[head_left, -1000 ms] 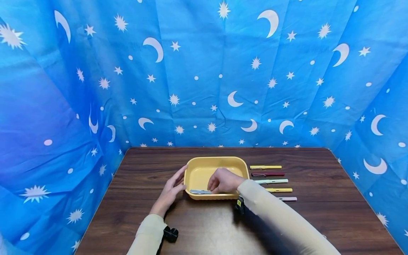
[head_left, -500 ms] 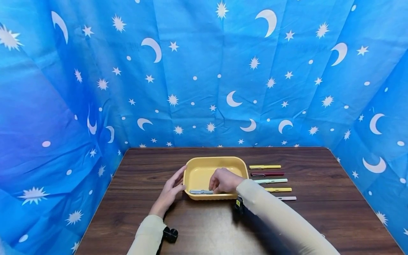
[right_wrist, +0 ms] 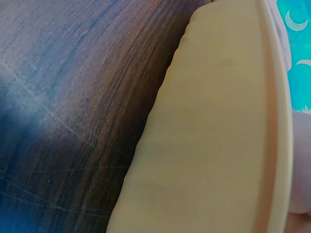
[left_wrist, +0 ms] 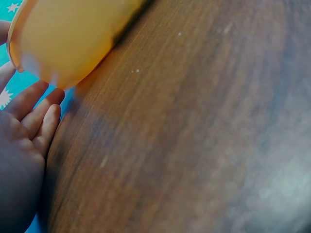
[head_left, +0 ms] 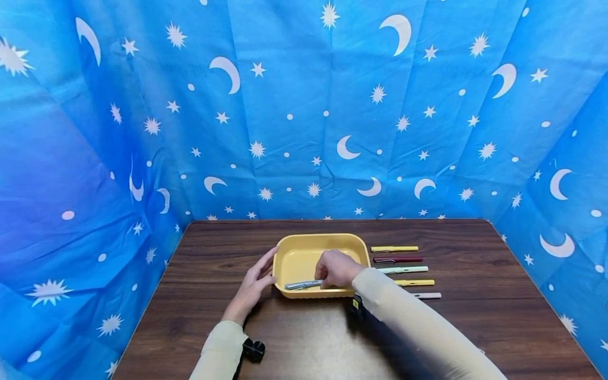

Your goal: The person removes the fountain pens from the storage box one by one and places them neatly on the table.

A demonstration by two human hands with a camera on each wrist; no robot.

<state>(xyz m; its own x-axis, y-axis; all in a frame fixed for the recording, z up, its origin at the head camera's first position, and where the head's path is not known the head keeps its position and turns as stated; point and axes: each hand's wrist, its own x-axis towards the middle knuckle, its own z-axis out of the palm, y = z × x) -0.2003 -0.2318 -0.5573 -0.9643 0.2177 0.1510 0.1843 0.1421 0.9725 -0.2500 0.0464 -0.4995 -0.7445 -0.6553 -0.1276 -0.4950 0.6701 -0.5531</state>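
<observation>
A yellow rectangular tray (head_left: 296,258) stands on the table in the head view. Inside it, along the near wall, a silver-blue pen (head_left: 302,285) lies slightly slanted. My right hand (head_left: 338,268) reaches into the tray and pinches this pen's right end, which the fingers hide. My left hand (head_left: 254,287) rests at the tray's left side, fingers and thumb spread along the rim. In the left wrist view the left hand's fingers (left_wrist: 41,109) look fairly straight beside the tray's wall (left_wrist: 73,39). The tray's outer wall (right_wrist: 209,126) hides most of the right hand in the right wrist view.
Right of the tray, several pens lie in a column: a yellow pen (head_left: 394,249), a dark red pen (head_left: 398,259), a pale green pen (head_left: 406,269), another yellow pen (head_left: 415,283) and a white pen (head_left: 429,296). The right forearm partly covers the nearer ones. A starry blue cloth (head_left: 304,105) surrounds the table.
The silver-blue pen has shifted slightly right and turned, its right end now higher, together with my right hand. My left hand has stayed at the tray.
</observation>
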